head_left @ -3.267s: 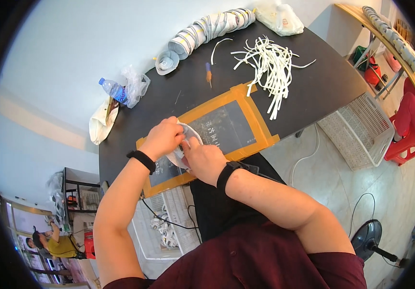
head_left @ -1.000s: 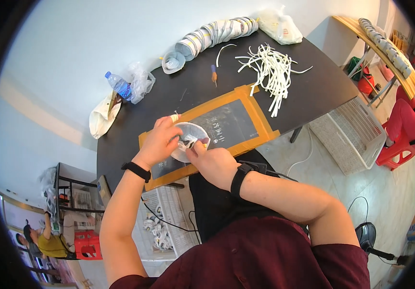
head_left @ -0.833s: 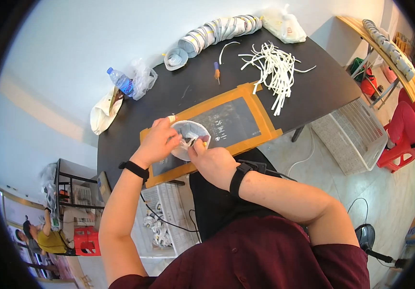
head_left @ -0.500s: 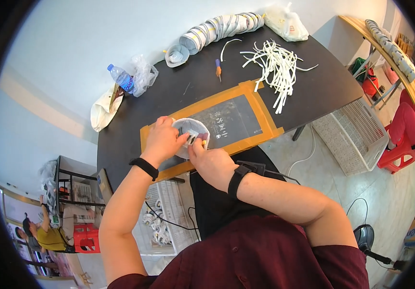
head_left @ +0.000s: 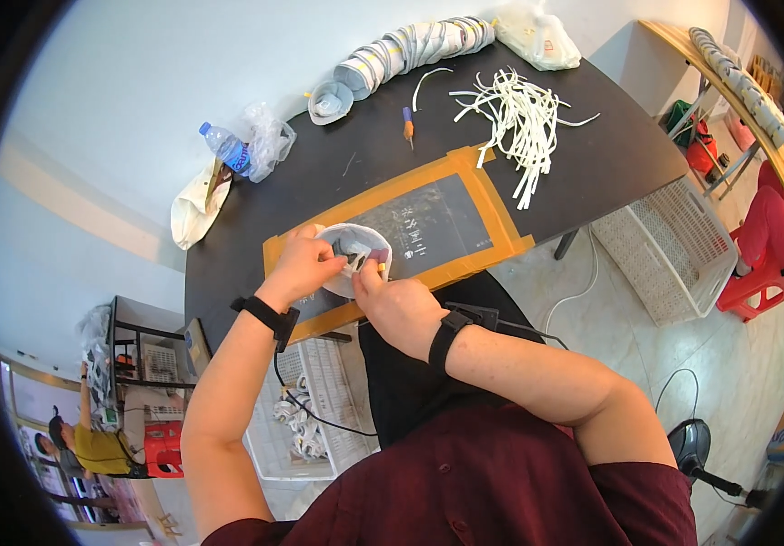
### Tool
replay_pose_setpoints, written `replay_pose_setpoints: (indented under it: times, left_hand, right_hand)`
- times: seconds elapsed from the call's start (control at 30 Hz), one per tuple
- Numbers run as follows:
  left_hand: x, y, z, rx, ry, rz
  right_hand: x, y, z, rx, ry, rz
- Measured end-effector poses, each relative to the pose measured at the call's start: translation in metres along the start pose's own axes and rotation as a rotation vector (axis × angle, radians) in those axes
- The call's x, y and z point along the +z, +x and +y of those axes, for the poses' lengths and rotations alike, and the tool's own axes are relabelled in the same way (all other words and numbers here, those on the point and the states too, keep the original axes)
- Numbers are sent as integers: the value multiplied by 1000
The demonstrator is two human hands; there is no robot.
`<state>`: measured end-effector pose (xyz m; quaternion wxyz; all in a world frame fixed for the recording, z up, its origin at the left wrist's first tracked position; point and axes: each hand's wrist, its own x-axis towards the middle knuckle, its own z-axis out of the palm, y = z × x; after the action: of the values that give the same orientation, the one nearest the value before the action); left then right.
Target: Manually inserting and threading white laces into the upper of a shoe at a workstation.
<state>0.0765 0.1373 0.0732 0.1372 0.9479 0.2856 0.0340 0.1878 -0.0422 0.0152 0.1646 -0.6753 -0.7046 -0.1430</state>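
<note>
Far left of the dark tabletop point(head_left: 592, 155): a white bag point(head_left: 193, 202) lies at the edge, with a clear water bottle point(head_left: 225, 146) and a crumpled plastic wrap point(head_left: 269, 143) just beside it. Left hand point(head_left: 299, 266) grips the near-left rim of a white cup-shaped mask point(head_left: 355, 255), fingers closed on it; black band on the wrist. The mask sits over the left part of a dark cutting mat point(head_left: 414, 232) edged in orange tape, its hollow side up (something dark shows inside, too small to identify). Right hand point(head_left: 398, 302) meets the mask's right rim, thumb and forefinger pinched on a small yellowish piece at the edge; black band on this wrist too. Beyond the mat: a single white mask point(head_left: 328, 100), a long nested stack of masks point(head_left: 414, 47), a small orange-handled tool point(head_left: 408, 123). Right of these, a loose pile of white strips point(head_left: 519, 118), well apart from the hands. Right of the tabletop, on the floor, a white plastic basket point(head_left: 660, 250).
</note>
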Motion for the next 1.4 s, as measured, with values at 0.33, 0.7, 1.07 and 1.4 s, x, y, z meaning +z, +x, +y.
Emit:
replay_pose_setpoints:
  times: [0.33, 0.7, 1.07, 1.4]
  left_hand:
    - [-8, 0, -11, 113, -161, -103]
    - [7, 8, -9, 118, 77, 25]
    - [-5, 0, -15, 152, -109, -116]
    - [3, 2, -6, 33, -182, -69]
  right_hand:
    - [-3, 0, 3, -11, 22, -55]
    - [-4, 0, 1, -8, 38, -29]
    - [-2, 1, 1, 4, 3, -15]
    - [1, 16, 1, 115, 151, -105]
